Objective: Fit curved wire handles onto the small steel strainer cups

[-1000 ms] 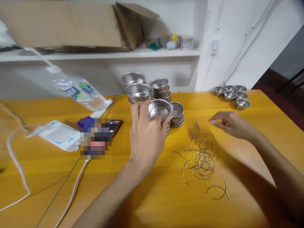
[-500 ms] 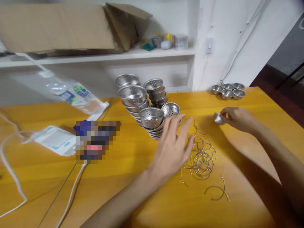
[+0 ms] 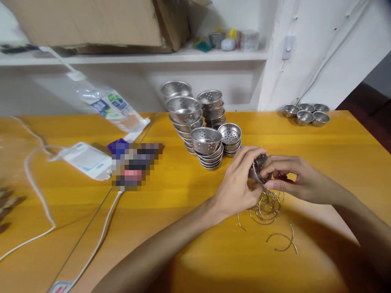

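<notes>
A small perforated metal cup (image 3: 258, 167) is held between my two hands above the table, its open side turned toward my right hand. My left hand (image 3: 238, 183) is closed around its left side, fingers over the top and thumb below. At the opening, my right hand (image 3: 293, 177) grips the cup's rim with bent fingers; the fingertips are partly hidden. A tangle of curved wire pieces (image 3: 265, 209) lies right under the hands. Nested stacks of similar perforated cups (image 3: 207, 140) stand just left of my left hand.
Several more cups (image 3: 304, 118) sit at the table's far right. On the left are a plastic bottle (image 3: 113, 108), a white device (image 3: 87, 158) with cables and a blurred-out patch. A shelf (image 3: 195, 57) with a cardboard box (image 3: 100, 24) runs behind. Loose wire pieces (image 3: 284, 240) lie nearer me.
My right hand has brought the cup leftward from the table's right side. My left hand, open beside the stacks before, has moved right and closed on the cup. The view has shifted slightly.
</notes>
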Available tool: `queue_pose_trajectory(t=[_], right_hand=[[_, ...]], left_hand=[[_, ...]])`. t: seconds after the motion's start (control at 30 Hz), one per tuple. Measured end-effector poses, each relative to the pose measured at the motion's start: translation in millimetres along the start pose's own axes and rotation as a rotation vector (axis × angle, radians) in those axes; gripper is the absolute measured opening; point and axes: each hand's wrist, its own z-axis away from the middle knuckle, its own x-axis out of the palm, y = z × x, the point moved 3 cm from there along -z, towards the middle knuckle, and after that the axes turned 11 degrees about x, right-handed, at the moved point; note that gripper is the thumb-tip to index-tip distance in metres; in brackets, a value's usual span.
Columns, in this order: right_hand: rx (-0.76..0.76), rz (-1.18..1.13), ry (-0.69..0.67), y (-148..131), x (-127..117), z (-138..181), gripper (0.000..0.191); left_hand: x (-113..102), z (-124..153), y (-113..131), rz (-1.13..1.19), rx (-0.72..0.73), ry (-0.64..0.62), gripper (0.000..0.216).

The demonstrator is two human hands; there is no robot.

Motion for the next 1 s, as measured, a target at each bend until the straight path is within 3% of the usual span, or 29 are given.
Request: queue_pose_trajectory(t=[0.1,0.2,0.37,0.53,0.6,0.73,0.77,0.9,1.0], right_hand=[[-0.047,0.055,0.05,-4,-1,1,0.022],[-0.016,0.037,0.066,-5,1,1,0.037],[0.002,-0.049,0.124,-7,10,-5,0.052],[0.011,-0.584,0.256,13,-14,-7,0.066],[0.024,-0.669,0.299,30,-30,-6,0.066],[0.173,-0.166,-0.012,57,-25,-5,0.06],[0.214,-0.034,-0.017,59,-21,-4,0.061],[0.324,0.078,0.2,37,-6,0,0.072],[0.247,0.174,0.251,12,-5,-13,0.05]], left_hand=[[0,0,-2,0.003,0.005,-0.043,0.067],[2,0,0,-0.001,0.034,-0.085,0.074],[2,4,4,-0.057,0.097,-0.036,0.074],[-5,2,0,-0.02,0.025,0.131,0.061],[-9,0,-2,-0.095,-0.02,0.211,0.062],[-9,2,-3,-0.281,0.001,0.191,0.067],[-7,3,-4,-0.296,0.007,0.169,0.068],[2,8,-10,-0.305,0.001,0.094,0.074],[6,10,-7,-0.364,0.025,0.091,0.077]])
